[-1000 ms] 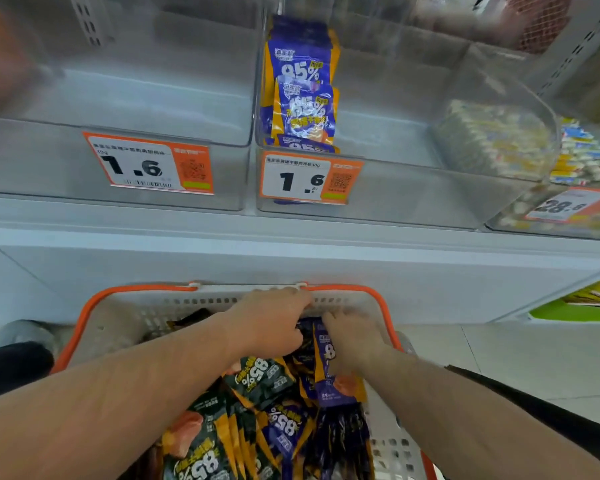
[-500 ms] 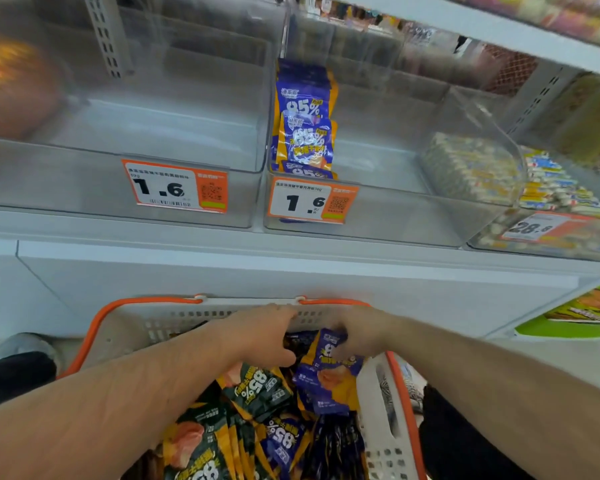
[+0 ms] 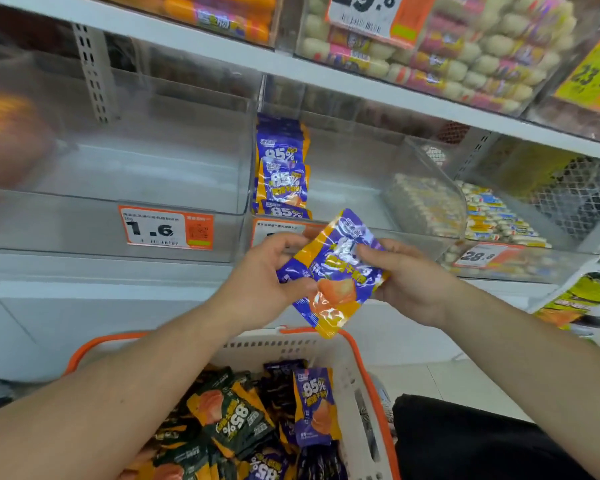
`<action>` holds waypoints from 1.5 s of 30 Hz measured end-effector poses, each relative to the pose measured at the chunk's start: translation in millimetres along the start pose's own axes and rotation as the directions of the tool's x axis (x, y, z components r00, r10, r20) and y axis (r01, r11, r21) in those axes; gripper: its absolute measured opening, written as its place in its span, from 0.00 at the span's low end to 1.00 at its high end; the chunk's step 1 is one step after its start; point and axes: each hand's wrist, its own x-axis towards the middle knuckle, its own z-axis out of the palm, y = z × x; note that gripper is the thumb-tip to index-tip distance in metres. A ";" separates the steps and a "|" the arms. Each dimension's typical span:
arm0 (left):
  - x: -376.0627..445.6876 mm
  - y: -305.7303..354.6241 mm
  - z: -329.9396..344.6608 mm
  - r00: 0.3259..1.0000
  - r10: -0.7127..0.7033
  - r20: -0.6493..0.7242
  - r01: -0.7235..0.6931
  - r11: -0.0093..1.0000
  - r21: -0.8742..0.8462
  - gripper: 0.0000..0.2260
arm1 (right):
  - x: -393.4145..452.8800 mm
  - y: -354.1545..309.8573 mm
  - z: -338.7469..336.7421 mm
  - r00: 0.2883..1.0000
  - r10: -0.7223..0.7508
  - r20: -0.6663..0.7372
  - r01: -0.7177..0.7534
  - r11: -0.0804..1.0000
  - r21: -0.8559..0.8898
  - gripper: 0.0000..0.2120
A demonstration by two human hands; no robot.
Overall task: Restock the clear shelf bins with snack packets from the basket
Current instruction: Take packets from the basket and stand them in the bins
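**Ana:** Above the basket, both hands have a purple packet up at the level of the middle bin's front wall. Left hand grips its left edge, thumb on the face, fingers curled behind. Right hand pinches the right side the same way. There may be a second packet tucked behind on the left; I can't tell for sure.

**Ben:** So which bin takes it?

**Ana:** I'd say the middle bin. A row of matching purple packets stands along its left wall, and the rest of its floor is bare. The left bin looks bare too, but I'd keep that for the dark green packets lying in the basket.

**Ben:** How should it go in?

**Ana:** It's tilted now, printed face toward the camera. I'd square it upright first, then lift it over the front lip and set it just beside the standing row, face forward like the others. Foil is slippery and crinkles, so hold by the edges, don't squeeze the middle.

**Ben:** Anything to watch?

**Ana:** The price tag clipped to the left bin, and the one half hidden behind the packet. Clear the lip without knocking them, and don't topple the row.
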 end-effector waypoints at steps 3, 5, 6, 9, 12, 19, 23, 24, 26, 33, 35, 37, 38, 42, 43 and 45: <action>0.3 16.2 4.0 0.992 0.088 -0.090 -0.097 0.990 -0.099 0.21 | -3.2 -7.7 6.1 0.999 -0.012 0.032 0.007 0.985 0.173 0.26; -0.7 23.7 6.9 0.986 0.122 -0.118 -0.136 0.983 -0.126 0.21 | -1.3 -10.4 13.0 0.999 0.002 0.042 -0.010 0.981 0.194 0.25; -1.5 26.7 8.1 0.982 0.137 -0.130 -0.153 0.980 -0.126 0.21 | -0.2 -11.9 15.9 0.999 0.006 0.041 -0.013 0.983 0.182 0.23; -1.3 33.2 5.3 0.971 0.169 -0.172 -0.187 0.978 -0.097 0.22 | 3.1 -22.3 19.4 0.998 -0.060 0.020 0.057 0.992 0.110 0.18; 2.8 35.5 -10.2 0.884 0.354 -0.304 -0.306 0.932 0.194 0.16 | 9.1 -48.1 16.4 0.979 -0.201 -0.044 0.201 0.980 -0.012 0.07; 23.3 21.2 -40.6 0.729 0.455 -0.512 -0.070 0.793 0.605 0.25 | 75.2 -78.9 11.4 0.928 -0.145 -0.343 0.099 0.984 -0.148 0.12; 25.1 13.9 -35.7 0.695 0.477 -0.537 -0.128 0.818 0.561 0.23 | 109.5 -84.5 29.7 0.929 -0.136 -0.346 0.048 0.967 -0.251 0.13; 25.2 13.9 -35.9 0.680 0.496 -0.540 -0.151 0.815 0.559 0.22 | 115.0 -86.0 36.1 0.930 -0.147 -0.338 0.056 0.963 -0.265 0.13; 24.6 13.2 -36.3 0.661 0.532 -0.529 -0.192 0.801 0.567 0.20 | 124.7 -87.0 45.8 0.939 -0.162 -0.302 0.057 0.943 -0.328 0.12; 17.1 4.8 -23.0 0.776 0.476 -0.415 -0.315 0.861 0.399 0.16 | 138.7 -65.1 52.8 0.986 0.111 -0.129 -0.160 0.854 -0.495 0.06; 15.7 -1.3 -18.1 0.825 0.434 -0.362 -0.300 0.880 0.369 0.15 | 140.1 -61.6 48.1 0.984 0.080 -0.159 -0.161 0.775 -0.611 0.10; 13.3 -6.5 -11.6 0.865 0.397 -0.308 -0.282 0.890 0.358 0.14 | 142.0 -63.1 44.2 0.979 0.045 -0.198 -0.186 0.585 -0.789 0.16; 11.7 -9.8 -7.4 0.881 0.377 -0.285 -0.271 0.897 0.350 0.14 | 141.5 -65.1 43.2 0.979 0.022 -0.204 -0.188 0.498 -0.847 0.16; 5.1 -34.7 13.6 0.976 0.148 -0.158 -0.088 0.937 0.337 0.14 | 119.4 -64.3 41.8 0.789 -0.588 -0.180 -0.004 0.288 -0.958 0.10; 3.1 -44.2 18.0 0.993 0.036 -0.114 0.005 0.939 0.344 0.14 | 105.7 -57.1 41.8 0.649 -0.746 -0.151 0.127 0.302 -0.945 0.08; -1.3 -65.1 24.1 0.987 -0.161 -0.028 0.159 0.900 0.406 0.15 | 75.4 -35.2 44.3 0.396 -0.918 -0.016 0.406 0.190 -0.894 0.05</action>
